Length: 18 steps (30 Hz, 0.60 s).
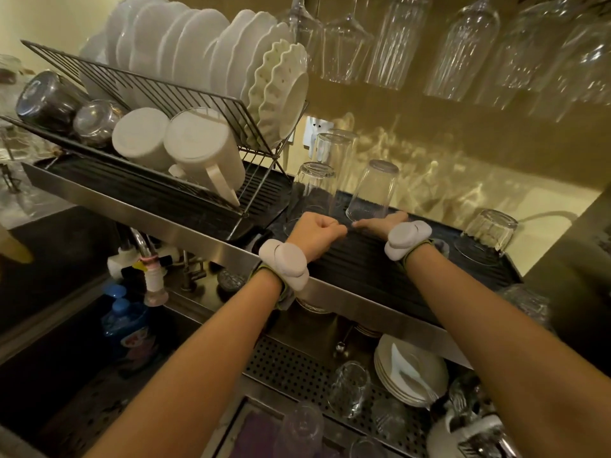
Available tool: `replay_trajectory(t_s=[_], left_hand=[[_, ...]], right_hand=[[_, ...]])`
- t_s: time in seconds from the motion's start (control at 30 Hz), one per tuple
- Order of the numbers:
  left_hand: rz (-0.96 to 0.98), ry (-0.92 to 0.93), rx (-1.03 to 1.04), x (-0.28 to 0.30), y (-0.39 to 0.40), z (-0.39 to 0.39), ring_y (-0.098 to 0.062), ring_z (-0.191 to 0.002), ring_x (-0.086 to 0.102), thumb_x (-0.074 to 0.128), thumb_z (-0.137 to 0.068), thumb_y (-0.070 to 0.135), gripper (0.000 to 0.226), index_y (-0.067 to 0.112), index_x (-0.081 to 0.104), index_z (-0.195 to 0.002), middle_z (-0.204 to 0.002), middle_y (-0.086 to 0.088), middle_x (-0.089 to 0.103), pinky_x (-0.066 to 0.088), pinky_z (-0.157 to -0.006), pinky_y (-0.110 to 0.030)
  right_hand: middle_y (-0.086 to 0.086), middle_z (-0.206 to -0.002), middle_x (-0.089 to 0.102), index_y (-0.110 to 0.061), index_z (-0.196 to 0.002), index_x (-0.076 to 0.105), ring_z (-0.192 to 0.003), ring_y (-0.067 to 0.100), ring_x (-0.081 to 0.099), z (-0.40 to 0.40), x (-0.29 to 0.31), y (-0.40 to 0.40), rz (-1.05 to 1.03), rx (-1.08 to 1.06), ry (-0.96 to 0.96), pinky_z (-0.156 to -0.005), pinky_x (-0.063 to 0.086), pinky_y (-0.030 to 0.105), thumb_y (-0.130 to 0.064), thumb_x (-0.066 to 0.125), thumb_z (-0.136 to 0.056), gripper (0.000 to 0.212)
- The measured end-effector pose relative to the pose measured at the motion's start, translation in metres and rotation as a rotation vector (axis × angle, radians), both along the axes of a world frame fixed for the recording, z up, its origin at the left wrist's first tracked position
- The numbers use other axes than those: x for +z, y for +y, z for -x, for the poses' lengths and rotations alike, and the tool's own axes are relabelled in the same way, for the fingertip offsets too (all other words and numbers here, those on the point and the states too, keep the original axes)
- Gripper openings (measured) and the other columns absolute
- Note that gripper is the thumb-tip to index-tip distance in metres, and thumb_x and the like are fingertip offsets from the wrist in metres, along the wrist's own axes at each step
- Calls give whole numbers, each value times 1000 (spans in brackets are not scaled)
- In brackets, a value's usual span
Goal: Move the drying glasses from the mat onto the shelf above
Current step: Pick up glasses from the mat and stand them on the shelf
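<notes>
Black ribbed drying mat (pixel 363 259) lies under both hands: left hand (pixel 314 231) curled, holding nothing; right hand (pixel 380 223) flat, fingers together. Upturned clear tumbler (pixel 373 190) stands just beyond the fingertips.

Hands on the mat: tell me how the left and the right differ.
The left hand is curled into a loose fist; the right hand lies flatter, fingers pointing left. The left sits nearer the dish rack, the right below a glass. Both rest on the mat, hold nothing, and wear wrist bands.
</notes>
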<state>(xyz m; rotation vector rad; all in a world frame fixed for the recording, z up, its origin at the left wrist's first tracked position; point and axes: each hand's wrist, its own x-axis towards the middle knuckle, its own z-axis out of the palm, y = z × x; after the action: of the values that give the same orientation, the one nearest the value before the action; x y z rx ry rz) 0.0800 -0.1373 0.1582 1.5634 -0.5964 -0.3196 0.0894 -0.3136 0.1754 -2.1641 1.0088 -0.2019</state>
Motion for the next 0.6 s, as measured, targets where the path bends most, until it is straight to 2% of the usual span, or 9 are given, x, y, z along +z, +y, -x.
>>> replay_trajectory(t_s=[0.07, 0.13, 0.27, 0.37, 0.47, 0.5, 0.53, 0.57, 0.6], left_hand=[[-1, -33, 35, 2, -1, 3, -3, -28, 19, 53, -86, 2, 49, 15, 27, -47, -30, 11, 21, 21, -32, -13], [9, -56, 86, 1, 0, 3, -8, -34, 20, 54, -85, 5, 48, 16, 27, -47, -36, 6, 23, 23, -36, -15], [46, -107, 59, -2, 8, 11, -12, -44, 19, 55, -84, 4, 52, 20, 24, -46, -39, 10, 20, 18, -44, -22], [33, -141, 42, 0, 19, 21, -12, -44, 21, 56, -84, 2, 51, 20, 25, -48, -34, 11, 21, 21, -44, -22], [64, -141, 33, 1, 36, 33, -15, -54, 41, 55, -82, -5, 47, 15, 37, -43, -41, 10, 40, 40, -55, -28], [85, -126, 5, 0, 42, 40, -20, -65, 52, 54, -82, -8, 38, 7, 51, -48, -53, 0, 54, 49, -66, -34], [109, -93, -27, -1, 42, 44, -23, -78, 60, 54, -83, -10, 22, -3, 62, -63, -72, -8, 63, 52, -79, -36], [98, -70, -50, -3, 47, 51, -22, -85, 63, 55, -83, -9, 11, -8, 66, -81, -87, -13, 66, 53, -84, -32], [77, -50, -65, -6, 52, 57, -15, -82, 65, 57, -83, -7, 10, -5, 65, -89, -91, -12, 66, 54, -80, -24]], right_hand=[[14, -141, 44, 4, -140, 31, -127, 27, 48, 12, 3, 6, 18, -35, -30, -96, 44, 28, -46, 76, -68, 98], [13, -133, 53, 3, -134, 40, -118, 26, 55, 20, 5, 17, 14, -58, -58, -82, 45, 28, -44, 77, -66, 91], [18, -132, 53, 4, -134, 40, -117, 33, 55, 35, 7, 39, -35, -16, -141, -92, 48, 38, -34, 73, -73, 80], [20, -115, 65, -3, -119, 59, -104, 31, 63, 51, 5, 63, -149, 25, -415, -94, 51, 43, -15, 67, -80, 42], [13, -93, 70, -5, -96, 66, -75, 19, 68, 73, 8, 98, -330, 64, -586, -73, 61, 33, -5, 61, -85, 13], [13, -91, 71, -7, -93, 67, -71, 18, 68, 81, 8, 110, -347, 84, -610, -69, 60, 29, -7, 59, -87, 10], [13, -92, 72, -10, -92, 69, -74, 18, 69, 86, 10, 117, -346, 125, -612, -72, 60, 30, -12, 59, -88, 11], [12, -93, 72, -11, -91, 70, -80, 20, 69, 94, 10, 126, -342, 162, -601, -78, 58, 32, -19, 58, -89, 15], [11, -93, 72, -12, -91, 72, -85, 21, 68, 103, 8, 133, -333, 198, -570, -83, 55, 34, -25, 56, -90, 21]])
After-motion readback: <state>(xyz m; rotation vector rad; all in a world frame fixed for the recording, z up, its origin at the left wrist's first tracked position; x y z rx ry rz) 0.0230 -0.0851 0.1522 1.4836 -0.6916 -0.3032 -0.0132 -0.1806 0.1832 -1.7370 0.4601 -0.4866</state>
